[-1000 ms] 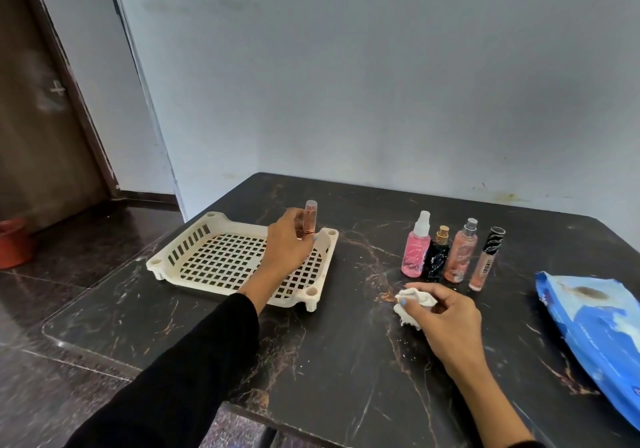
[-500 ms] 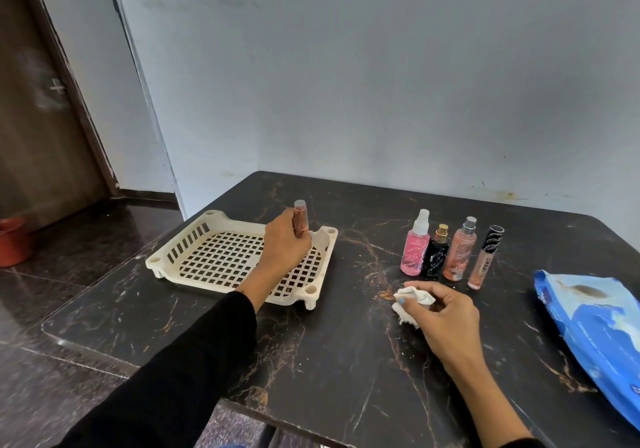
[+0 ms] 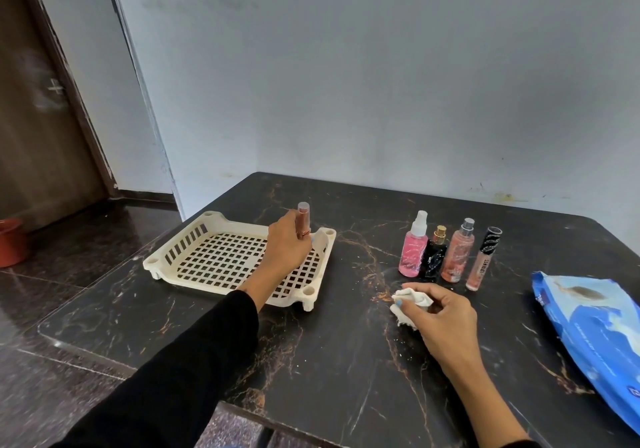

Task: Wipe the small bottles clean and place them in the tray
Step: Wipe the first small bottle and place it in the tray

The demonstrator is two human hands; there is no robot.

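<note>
My left hand grips a small copper-pink bottle upright over the far right corner of the cream lattice tray. My right hand rests on the dark marble table and pinches a crumpled white wipe. Behind that hand several small bottles stand in a row: a pink spray bottle, a black bottle with a gold cap, a peach spray bottle and a lip-gloss tube.
A blue pack of wipes lies at the table's right edge. The table meets a grey wall at the back. To the left the floor drops away, with a wooden door and a red pot.
My left hand has shifted the copper-pink bottle slightly left and lower over the tray's far right corner. My right hand has kept still with the wipe.
</note>
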